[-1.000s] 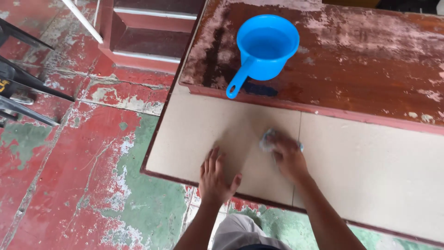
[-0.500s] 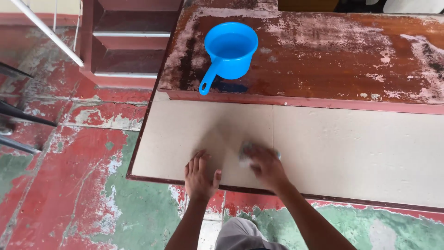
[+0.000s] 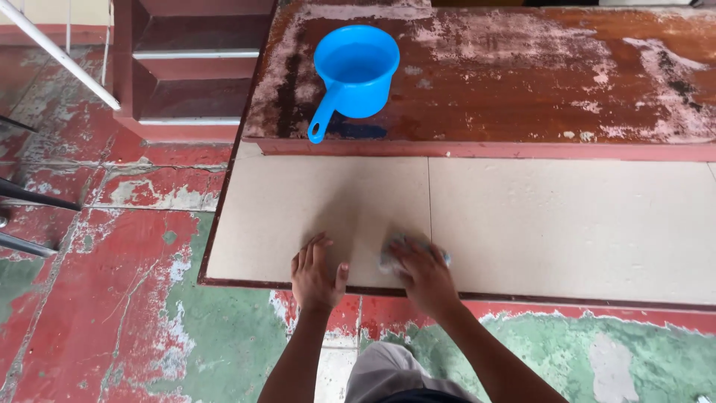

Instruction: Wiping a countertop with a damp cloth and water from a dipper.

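- Pale beige tiled step face (image 3: 567, 224), framed by a dark red painted edge; a vertical grout joint runs just left of the cloth.
- Round blue plastic dipper with handle (image 3: 354, 71) stands on the worn red ledge above, well apart from both hands, nearer the left.
- Left hand (image 3: 315, 275) lies flat on the tile, fingers spread, grasping nothing.
- Right hand (image 3: 424, 275) presses down over a small grey-blue wadded cloth (image 3: 394, 250), fingers curled on it; the cloth shows at the fingertips, toward the dipper.

Blue dipper (image 3: 356, 71), beige tiles (image 3: 567, 224), peeling red-green floor (image 3: 149, 298).
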